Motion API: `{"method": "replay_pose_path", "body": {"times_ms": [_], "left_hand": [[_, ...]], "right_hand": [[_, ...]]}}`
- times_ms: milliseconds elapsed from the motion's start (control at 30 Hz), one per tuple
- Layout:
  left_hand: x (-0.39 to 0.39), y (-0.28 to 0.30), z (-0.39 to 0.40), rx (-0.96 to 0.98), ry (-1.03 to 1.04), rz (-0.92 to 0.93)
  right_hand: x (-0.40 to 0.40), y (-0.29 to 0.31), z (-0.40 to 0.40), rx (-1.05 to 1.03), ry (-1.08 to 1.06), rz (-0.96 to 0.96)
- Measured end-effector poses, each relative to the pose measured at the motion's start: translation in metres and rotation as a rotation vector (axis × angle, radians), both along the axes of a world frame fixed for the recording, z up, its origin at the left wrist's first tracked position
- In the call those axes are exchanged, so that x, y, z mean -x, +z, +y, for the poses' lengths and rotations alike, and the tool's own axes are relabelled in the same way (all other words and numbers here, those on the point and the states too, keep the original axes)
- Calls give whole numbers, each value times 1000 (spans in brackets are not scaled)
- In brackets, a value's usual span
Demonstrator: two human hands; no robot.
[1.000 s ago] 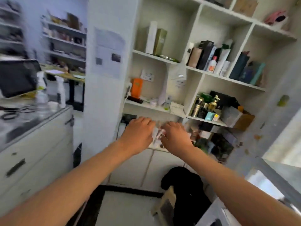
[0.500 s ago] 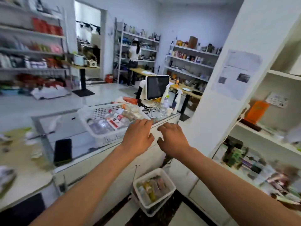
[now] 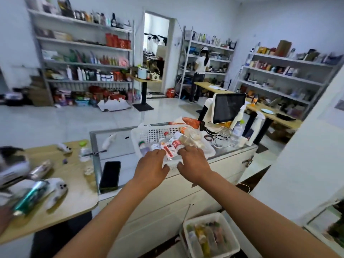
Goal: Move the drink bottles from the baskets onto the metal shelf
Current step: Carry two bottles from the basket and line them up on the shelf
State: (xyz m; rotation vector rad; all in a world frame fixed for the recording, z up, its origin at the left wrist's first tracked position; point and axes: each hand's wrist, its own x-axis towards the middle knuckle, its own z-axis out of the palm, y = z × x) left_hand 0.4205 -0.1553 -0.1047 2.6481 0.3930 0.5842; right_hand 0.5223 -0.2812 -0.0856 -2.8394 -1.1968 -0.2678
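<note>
The white basket (image 3: 149, 133) stood on the glass tabletop (image 3: 119, 144), and every place below is given relative to it. Left of the basket, a dark phone (image 3: 109, 175) lay flat on the same surface. The left hand (image 3: 150, 167) reached over the basket's near rim, fingers loosely spread and holding nothing, its fingertips just beside a clear bottle (image 3: 155, 146) at the near left of the basket. Just right of that hand lay the red-labelled bottle (image 3: 169, 149), on its side, long axis running from the near rim toward the far right corner, cap end away from the person. The right hand (image 3: 192, 164) hovered at the near rim on the bottle's other side, fingers bent and empty. Both hands flanked this bottle about equally. Below and right of the basket, on the floor, a second basket (image 3: 230, 237) held more bottles. Metal shelves stood well behind.
</note>
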Motion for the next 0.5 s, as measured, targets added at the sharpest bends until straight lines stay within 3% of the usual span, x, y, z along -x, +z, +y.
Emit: {"method": "replay_pose_path", "body": {"times_ms": [267, 500], "left_hand": [[-93, -47, 40, 243, 252, 44], [-165, -78, 62, 358, 540, 102]], "right_hand": [[-123, -45, 54, -123, 51, 249], [-205, -98, 80, -90, 66, 496]]}}
